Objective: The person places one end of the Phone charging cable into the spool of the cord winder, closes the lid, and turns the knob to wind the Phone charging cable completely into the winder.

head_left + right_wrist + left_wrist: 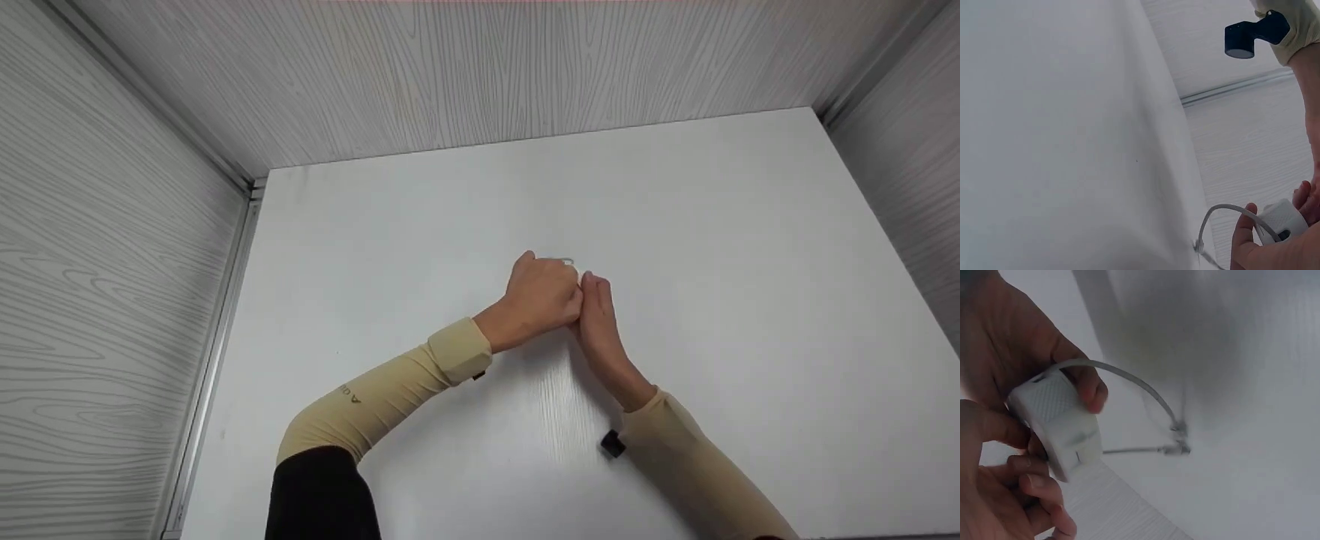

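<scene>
A small white device (pixel 1055 408) with a textured side panel is between the two hands. A thin grey cable (pixel 1134 379) arcs out of it, with small metal-looking ends (pixel 1176 449) out past the device. In the head view only a bit of the cable (pixel 559 260) shows beyond the hands; the device is hidden there. My left hand (pixel 544 292) has its back up, its fingers curled in at the device. My right hand (pixel 598 315) meets it on the right, and in the right wrist view its fingers (pixel 1246 228) hold the device beside the cable.
The white table (pixel 712 247) spreads around the hands, with wood-grain panels behind it (pixel 487 75) and at the left (pixel 97 262). Both forearms wear beige sleeves (pixel 390 394). A black wrist camera (pixel 613 444) hangs by the right sleeve.
</scene>
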### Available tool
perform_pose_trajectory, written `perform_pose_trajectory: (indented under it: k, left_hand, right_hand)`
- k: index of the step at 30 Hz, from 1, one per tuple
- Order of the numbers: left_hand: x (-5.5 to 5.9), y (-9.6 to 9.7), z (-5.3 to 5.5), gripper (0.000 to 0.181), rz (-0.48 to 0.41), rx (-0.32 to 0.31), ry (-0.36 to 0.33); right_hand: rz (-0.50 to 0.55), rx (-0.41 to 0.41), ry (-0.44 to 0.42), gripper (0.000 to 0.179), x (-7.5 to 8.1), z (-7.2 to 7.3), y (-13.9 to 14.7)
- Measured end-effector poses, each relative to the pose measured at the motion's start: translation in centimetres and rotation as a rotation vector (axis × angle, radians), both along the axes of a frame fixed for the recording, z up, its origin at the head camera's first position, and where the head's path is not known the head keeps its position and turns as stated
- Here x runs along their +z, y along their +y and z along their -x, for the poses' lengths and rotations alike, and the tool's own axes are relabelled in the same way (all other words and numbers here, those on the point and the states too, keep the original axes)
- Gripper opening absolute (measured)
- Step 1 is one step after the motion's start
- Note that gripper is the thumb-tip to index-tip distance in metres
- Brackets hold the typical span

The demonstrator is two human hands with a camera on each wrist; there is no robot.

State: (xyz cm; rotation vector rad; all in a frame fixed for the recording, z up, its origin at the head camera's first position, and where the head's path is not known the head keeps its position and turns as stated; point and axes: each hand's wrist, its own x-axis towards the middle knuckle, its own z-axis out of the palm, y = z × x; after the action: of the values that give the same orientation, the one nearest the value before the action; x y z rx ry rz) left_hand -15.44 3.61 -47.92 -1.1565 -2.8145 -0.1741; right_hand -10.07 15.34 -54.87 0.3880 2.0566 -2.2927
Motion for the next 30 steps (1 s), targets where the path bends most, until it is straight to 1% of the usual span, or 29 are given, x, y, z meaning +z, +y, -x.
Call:
perform_pose_trajectory:
  k: [2,3,6,9,11,13,15,18,19,20,22,24,25,27,30]
  left_hand:
    - [0.1,0.2,-0.1,0.038,-0.036,0.07,-0.087]
    - [0.1,0.2,-0.1,0.038,-0.044,0.093,-0.118]
    - [0.2,0.3,-0.1,0.04,-0.056,0.122,-0.178]
    - [0.3,0.2,0.0,0.042,-0.04,0.119,-0.199]
    - [0.5,0.0,0.1,0.041,-0.027,0.097,-0.201]
    - [0.7,-0.3,0.2,0.039,-0.022,0.059,-0.191]
    - [0.9,-0.7,0.5,0.032,-0.014,-0.017,-0.152]
    - [1.2,-1.7,1.0,0.016,0.029,-0.185,-0.035]
    - [1.3,-2.0,1.2,0.013,0.05,-0.245,0.009]
    - [1.4,-2.2,1.5,0.015,0.069,-0.3,0.051]
    - [1.4,-2.6,1.9,0.02,0.1,-0.389,0.111]
    - [1.4,-2.8,2.2,0.021,0.123,-0.445,0.158]
    - [1.3,-2.9,2.3,0.02,0.13,-0.462,0.177]
    - [1.2,-2.8,2.5,0.018,0.166,-0.484,0.23]
    - [1.1,-2.6,2.5,0.019,0.226,-0.5,0.304]
  right_hand:
    - [0.053,-0.002,0.0,0.037,0.0,0.0,-0.1]
    - [0.042,-0.002,-0.006,0.037,0.0,0.0,-0.1]
    - [0.022,0.0,-0.018,0.038,-0.2,-0.1,0.0]
    - [-0.007,0.01,-0.021,0.042,-0.4,-0.1,0.2]
    - [-0.017,0.017,-0.025,0.046,-0.4,-0.1,0.3]
    - [-0.035,0.024,-0.032,0.049,-0.4,-0.1,0.5]
    - [-0.038,0.032,-0.031,0.052,-0.3,-0.1,0.6]
    - [0.025,0.041,-0.014,0.051,-0.2,0.0,0.7]
    - [0.053,0.044,-0.01,0.05,-0.2,0.0,0.7]
    - [0.078,0.044,-0.004,0.05,-0.2,0.0,0.8]
    - [0.124,0.046,-0.006,0.048,-0.2,0.0,0.8]
    - [0.134,0.053,-0.007,0.049,-0.3,-0.1,0.8]
    - [0.135,0.056,-0.007,0.05,-0.3,-0.2,0.8]
    - [0.116,0.067,-0.009,0.051,-0.4,-0.3,0.8]
    - [0.089,0.071,-0.019,0.052,-0.6,-0.5,0.8]
